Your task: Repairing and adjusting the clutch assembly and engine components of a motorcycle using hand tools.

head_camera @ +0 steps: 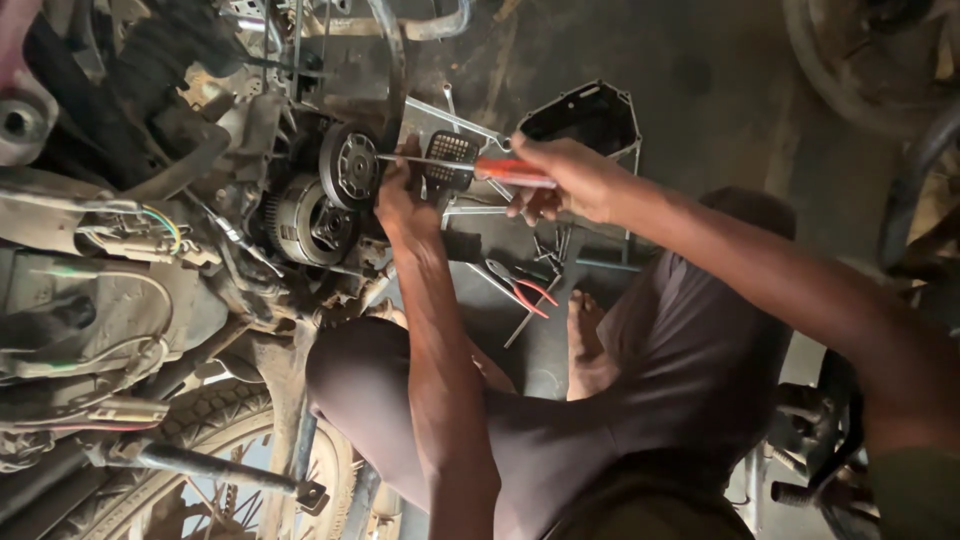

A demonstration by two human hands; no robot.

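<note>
Gripping a red-handled screwdriver, the person's right hand has its fingers closed around the handle, and the steel shaft runs left to a round, ribbed engine part on the open side of a motorcycle engine. The screwdriver sits in the middle of the scene, on the far side of the person's knees, roughly level. The left hand rests against the engine just right of that round part, under the shaft; its fingers curl against the metal, but whether they clamp anything cannot be told. Just left and nearer lies a larger toothed clutch drum. On the dark floor to the right, red-handled pliers lie near a bare foot, and a black engine cover lies farther off. A spoked wheel fills the near left.
</note>
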